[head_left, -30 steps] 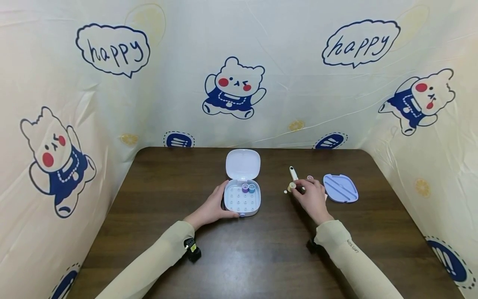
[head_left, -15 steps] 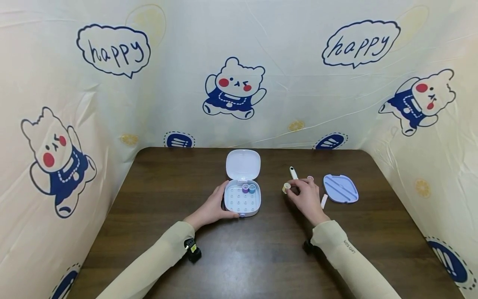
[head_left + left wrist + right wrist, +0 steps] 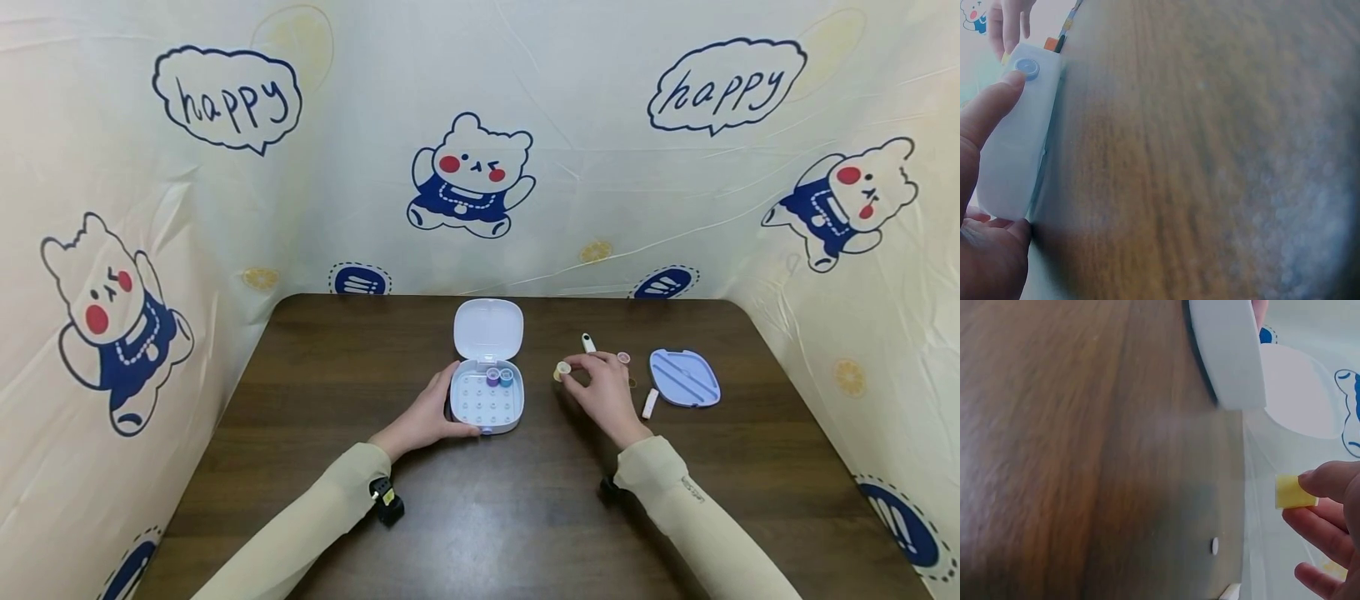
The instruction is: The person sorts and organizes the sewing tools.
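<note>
My left hand (image 3: 427, 412) grips the near left side of an open white sewing box (image 3: 517, 417), its thumb near the round blue catch (image 3: 1027, 68). Rows of small pegs fill the box floor. A purple thread spool (image 3: 492, 377) and a blue thread spool (image 3: 506, 378) stand side by side at the back of it. To the right of the box, my right hand (image 3: 603, 392) pinches a yellow thread spool (image 3: 1288, 492) between thumb and fingers, above the table.
Right of my right hand lies a pale blue grooved tray (image 3: 684, 377), with a small white stick (image 3: 650, 404) beside it. Partly behind the hand are a pink spool (image 3: 623, 358) and a white-handled tool (image 3: 588, 342). The right wrist view shows a small white disc (image 3: 1214, 545).
My right hand has moved left with the yellow spool, away from the other small things and toward the box. The white stick has come into fuller view. My left hand stays on the box.
</note>
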`<control>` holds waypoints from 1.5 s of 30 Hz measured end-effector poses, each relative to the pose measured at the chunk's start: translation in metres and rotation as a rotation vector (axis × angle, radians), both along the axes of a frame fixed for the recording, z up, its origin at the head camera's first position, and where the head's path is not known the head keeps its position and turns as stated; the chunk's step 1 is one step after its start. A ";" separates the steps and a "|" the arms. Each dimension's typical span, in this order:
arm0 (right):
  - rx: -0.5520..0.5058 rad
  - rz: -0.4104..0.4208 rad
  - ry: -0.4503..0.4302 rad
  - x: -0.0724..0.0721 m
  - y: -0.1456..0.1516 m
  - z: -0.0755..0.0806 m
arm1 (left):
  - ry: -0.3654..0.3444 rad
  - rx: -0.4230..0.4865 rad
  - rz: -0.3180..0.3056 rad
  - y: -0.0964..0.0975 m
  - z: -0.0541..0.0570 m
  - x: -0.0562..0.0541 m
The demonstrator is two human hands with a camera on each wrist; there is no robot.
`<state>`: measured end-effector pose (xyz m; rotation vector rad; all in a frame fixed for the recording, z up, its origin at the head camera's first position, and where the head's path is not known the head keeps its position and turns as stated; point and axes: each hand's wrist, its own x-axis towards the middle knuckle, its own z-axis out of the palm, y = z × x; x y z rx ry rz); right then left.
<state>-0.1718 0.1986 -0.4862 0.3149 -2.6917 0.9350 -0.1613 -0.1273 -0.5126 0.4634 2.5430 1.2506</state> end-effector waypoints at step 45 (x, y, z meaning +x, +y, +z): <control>0.061 0.109 -0.038 -0.007 -0.076 0.018 | -0.014 0.019 0.001 -0.001 -0.001 0.000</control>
